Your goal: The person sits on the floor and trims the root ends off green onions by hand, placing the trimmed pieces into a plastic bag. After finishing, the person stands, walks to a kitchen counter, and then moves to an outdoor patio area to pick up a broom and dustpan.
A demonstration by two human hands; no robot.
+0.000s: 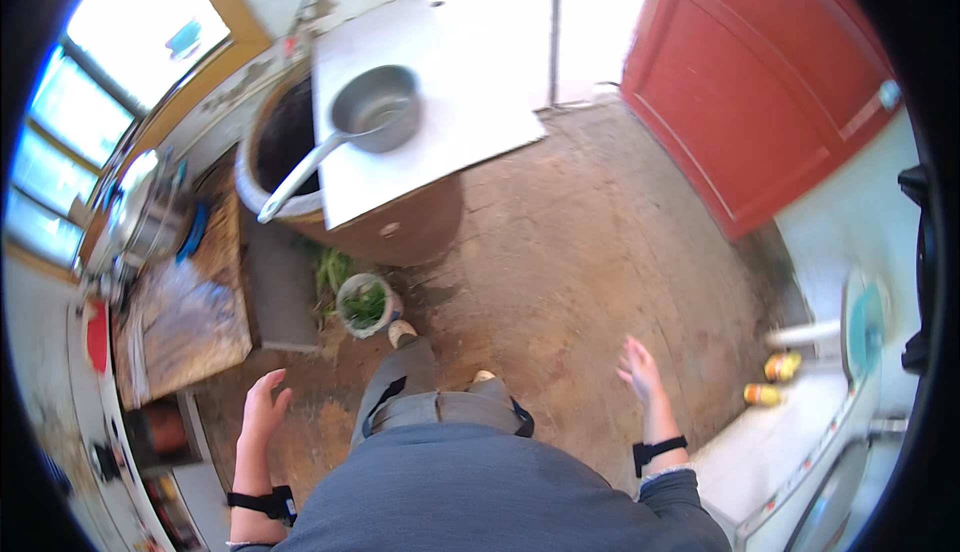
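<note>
My left hand hangs in the air with nothing in it, fingers apart, near the wooden counter on the left. On the other side my right hand is also bare and spread above the brown floor. Ahead, a metal dipper with a long pale handle rests on a white board. The board covers part of a large earthenware vat, whose dark opening shows at the left. By my foot stands a white bucket with green leaves inside.
A red door stands at the right of a bright doorway. Metal pots and a plastic bag lie on the left counter. Two yellow containers and a teal basin are at the right.
</note>
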